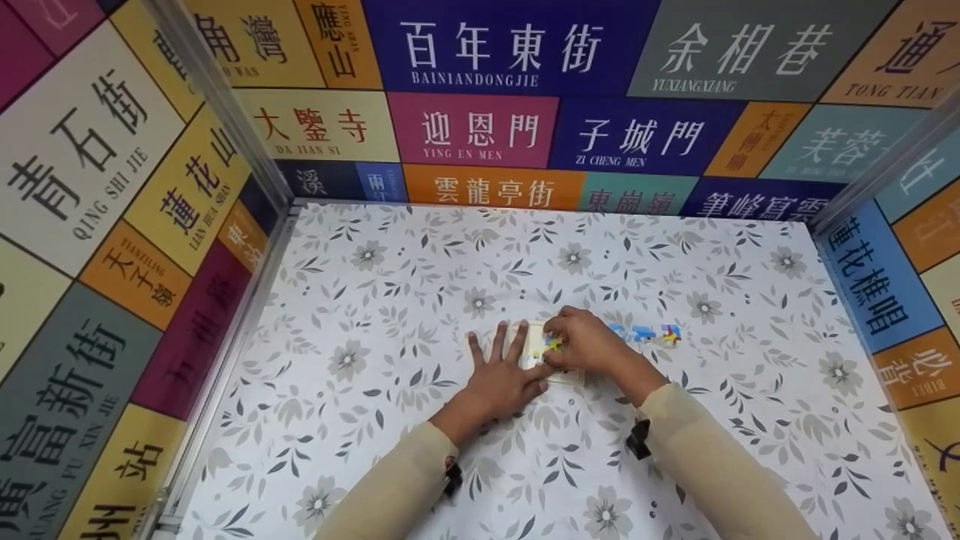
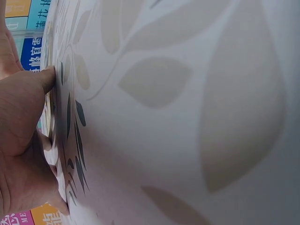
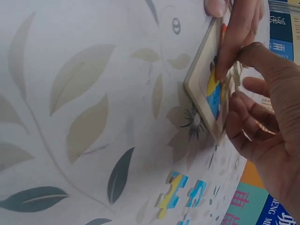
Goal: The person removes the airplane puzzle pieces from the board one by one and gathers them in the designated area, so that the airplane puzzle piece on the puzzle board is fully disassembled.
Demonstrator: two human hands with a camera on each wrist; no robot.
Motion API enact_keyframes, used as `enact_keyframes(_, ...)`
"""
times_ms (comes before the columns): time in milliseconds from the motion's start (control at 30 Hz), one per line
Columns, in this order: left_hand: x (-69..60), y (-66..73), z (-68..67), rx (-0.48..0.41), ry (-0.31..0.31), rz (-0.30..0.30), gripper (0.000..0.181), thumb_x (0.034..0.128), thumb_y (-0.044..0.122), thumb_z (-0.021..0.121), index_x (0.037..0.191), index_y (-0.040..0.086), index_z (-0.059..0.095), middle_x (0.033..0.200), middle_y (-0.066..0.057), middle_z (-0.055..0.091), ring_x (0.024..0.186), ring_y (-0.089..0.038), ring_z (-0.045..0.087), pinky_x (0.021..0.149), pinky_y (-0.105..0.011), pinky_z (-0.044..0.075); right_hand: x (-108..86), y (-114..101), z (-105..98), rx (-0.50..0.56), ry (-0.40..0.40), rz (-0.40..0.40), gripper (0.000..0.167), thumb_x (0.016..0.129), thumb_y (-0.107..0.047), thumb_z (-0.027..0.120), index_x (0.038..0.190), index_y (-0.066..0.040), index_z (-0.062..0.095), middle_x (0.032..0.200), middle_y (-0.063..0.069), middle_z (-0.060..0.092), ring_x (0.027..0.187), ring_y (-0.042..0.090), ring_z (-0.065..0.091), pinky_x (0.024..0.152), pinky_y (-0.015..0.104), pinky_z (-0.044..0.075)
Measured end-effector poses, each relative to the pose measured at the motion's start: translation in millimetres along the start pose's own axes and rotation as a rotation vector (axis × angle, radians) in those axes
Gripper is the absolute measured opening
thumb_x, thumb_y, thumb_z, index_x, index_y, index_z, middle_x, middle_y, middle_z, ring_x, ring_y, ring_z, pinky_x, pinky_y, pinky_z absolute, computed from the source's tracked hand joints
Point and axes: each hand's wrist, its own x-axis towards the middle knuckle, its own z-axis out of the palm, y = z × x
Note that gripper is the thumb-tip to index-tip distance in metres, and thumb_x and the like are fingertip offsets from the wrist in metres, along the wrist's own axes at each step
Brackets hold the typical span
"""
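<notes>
Cannot make out much of the puzzle board (image 1: 535, 341) in the left wrist view, just a thin sliver past the left hand (image 1: 504, 379). Can see more from the head, though with the middle covered by fingers and the printed picture hard to read. Cannot see all of the right hand (image 1: 589, 341) fingertips from above; in the right wrist view, can make out what looks like a thin pale-edged piece (image 3: 236, 77), mostly hidden between thumb and fingers.

Find the left fingers spread apart, three just left of the puzzle board, on the floral table cover (image 1: 465, 247), with the index reaching onto the board and the thumb by its near part. Find the puzzle board lying flat under that index and below the right fingers, bent together and pinching the thin pale-edged piece.

Notice, behind the left fingers, a beige left sleeve (image 1: 390, 480), cut off below. See lettered wall panels (image 1: 480, 129) beyond both hands, cropped at the top. Spot loose puzzle pieces (image 1: 643, 332) right of the right fingers, blue, yellow and red, partly blocked by that hand from above
</notes>
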Motion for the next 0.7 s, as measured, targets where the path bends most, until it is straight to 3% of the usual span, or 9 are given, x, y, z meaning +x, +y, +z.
enact_keyframes(400, -0.5, -0.2, 0.2, -0.033, 0.021, 0.025, 0.052, 0.1165, 0.061, 0.036, 0.167, 0.064, 0.028, 0.188, -0.016, -0.001, 0.173, -0.051, -0.002, 0.122, -0.093, 0.007, -27.8, 10.2, -12.0, -0.121, 0.162, -0.116, 0.042, 0.093, -0.029, 0.092, 0.128, -0.009, 0.078, 0.121, 0.009, 0.073, 0.106, 0.029, 0.064, 0.093, 0.054, 0.059)
enact_keyframes(700, 1.0, -0.6, 2.5, -0.038, 0.021, 0.011, 0.051, 0.1161, 0.062, 0.037, 0.166, 0.065, 0.030, 0.188, -0.014, -0.002, 0.173, -0.050, -0.002, 0.124, -0.091, 0.007, -69.4, 31.9, -28.3, -0.173, 0.248, -0.125, 0.043, 0.088, -0.025, 0.096, 0.125, -0.008, 0.079, 0.119, 0.008, 0.073, 0.105, 0.027, 0.065, 0.088, 0.051, 0.060)
